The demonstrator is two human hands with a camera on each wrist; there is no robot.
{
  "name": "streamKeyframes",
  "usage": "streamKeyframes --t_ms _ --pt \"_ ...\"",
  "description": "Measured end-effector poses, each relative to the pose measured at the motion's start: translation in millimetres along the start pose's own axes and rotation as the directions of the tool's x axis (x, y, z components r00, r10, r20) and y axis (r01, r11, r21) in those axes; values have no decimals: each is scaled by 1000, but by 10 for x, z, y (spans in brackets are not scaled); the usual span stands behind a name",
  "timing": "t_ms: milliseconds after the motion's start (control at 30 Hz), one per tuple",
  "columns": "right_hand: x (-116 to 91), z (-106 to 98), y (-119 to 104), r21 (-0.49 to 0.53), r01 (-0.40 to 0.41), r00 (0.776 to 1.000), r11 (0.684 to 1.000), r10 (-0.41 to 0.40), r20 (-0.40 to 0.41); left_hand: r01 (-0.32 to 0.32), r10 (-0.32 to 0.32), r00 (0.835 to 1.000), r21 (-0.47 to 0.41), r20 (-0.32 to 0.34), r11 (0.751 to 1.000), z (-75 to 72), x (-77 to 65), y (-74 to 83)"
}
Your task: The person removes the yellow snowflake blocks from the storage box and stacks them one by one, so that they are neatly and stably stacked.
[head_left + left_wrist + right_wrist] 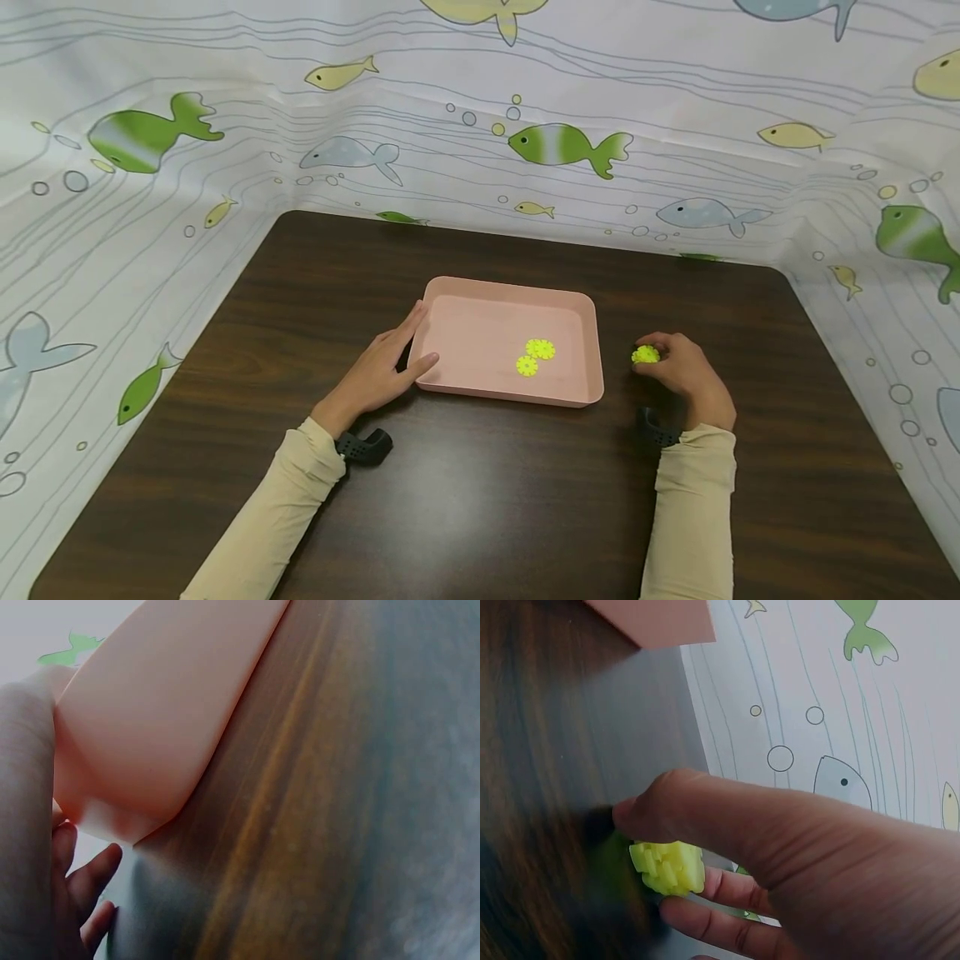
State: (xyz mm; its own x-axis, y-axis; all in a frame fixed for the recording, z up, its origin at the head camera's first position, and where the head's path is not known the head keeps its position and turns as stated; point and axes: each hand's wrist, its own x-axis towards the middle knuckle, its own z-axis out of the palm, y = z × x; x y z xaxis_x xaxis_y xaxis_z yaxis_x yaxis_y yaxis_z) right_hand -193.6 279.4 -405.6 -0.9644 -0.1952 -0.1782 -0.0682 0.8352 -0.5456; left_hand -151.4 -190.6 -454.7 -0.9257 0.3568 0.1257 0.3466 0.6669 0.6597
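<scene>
My left hand (378, 372) rests against the left end of a shallow pink tray (592, 350), its fingers fairly straight along the side and the thumb over the near rim. In the left wrist view the tray's outer wall (172, 697) is close to the thumb. Several flat neon-yellow notched discs (527, 365) lie inside the tray, right of its middle. Right of the tray, my right hand (686, 375) pinches a small stack of the same yellow discs (669, 866) between thumb and fingers, close to the tabletop.
The dark wood-grain table (480, 500) extends around the tray on all sides. A white cloth with printed fish (555, 146) stands like a wall behind the table and along both sides. Each wrist wears a black band (363, 447).
</scene>
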Motion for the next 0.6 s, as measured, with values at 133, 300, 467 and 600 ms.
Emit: streamKeyframes --t_ms 133,300,467,600 --pt "15 -9 15 -23 10 1000 1000 -10 12 0 0 1000 -2 1 1000 7 -3 2" --pt "58 -42 19 -60 13 999 998 -10 49 -1 1 1000 -2 -4 1000 6 -3 -1" --pt "96 -62 1 -89 12 998 996 -6 69 -1 1 1000 0 -5 1000 9 1 -8" --pt "117 -63 -3 -98 20 998 995 -14 67 -2 2 1000 0 -5 1000 14 0 -18"
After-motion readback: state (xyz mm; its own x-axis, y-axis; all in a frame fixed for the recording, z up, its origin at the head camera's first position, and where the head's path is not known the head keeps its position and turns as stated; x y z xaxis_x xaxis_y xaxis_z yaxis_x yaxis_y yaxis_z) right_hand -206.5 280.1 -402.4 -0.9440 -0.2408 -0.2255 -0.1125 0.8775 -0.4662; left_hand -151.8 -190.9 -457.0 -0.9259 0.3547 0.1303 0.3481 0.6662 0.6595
